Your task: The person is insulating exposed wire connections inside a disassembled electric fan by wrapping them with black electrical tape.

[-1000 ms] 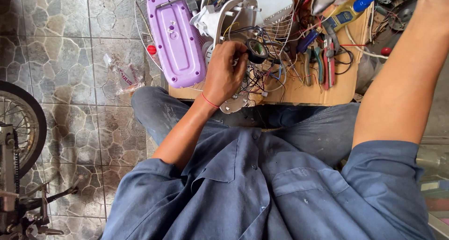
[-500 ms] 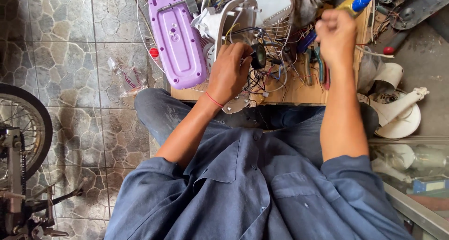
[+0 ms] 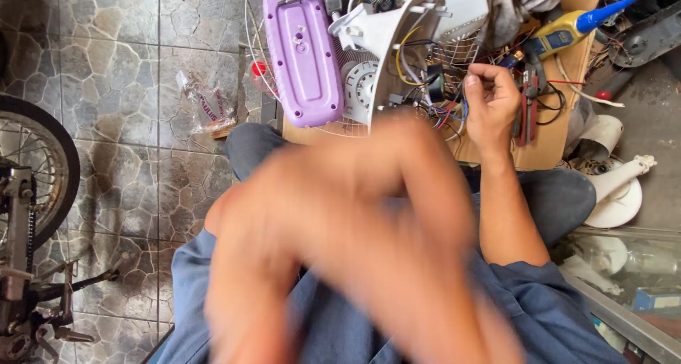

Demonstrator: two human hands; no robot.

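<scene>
Stone-patterned floor tiles point(image 3: 113, 66) lie beneath my low wooden bench point(image 3: 550, 141), where my right hand point(image 3: 489, 105) pinches the coloured wires point(image 3: 443, 109) of an opened white fan housing point(image 3: 397, 45) — tangled, bare-ended. My left hand point(image 3: 355, 222) is a blur — grip unreadable.

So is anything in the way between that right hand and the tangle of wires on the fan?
Nothing visible: the right hand is already at the coloured wires beside the white fan housing. The blurred left hand is raised near the camera, away from them.
</scene>
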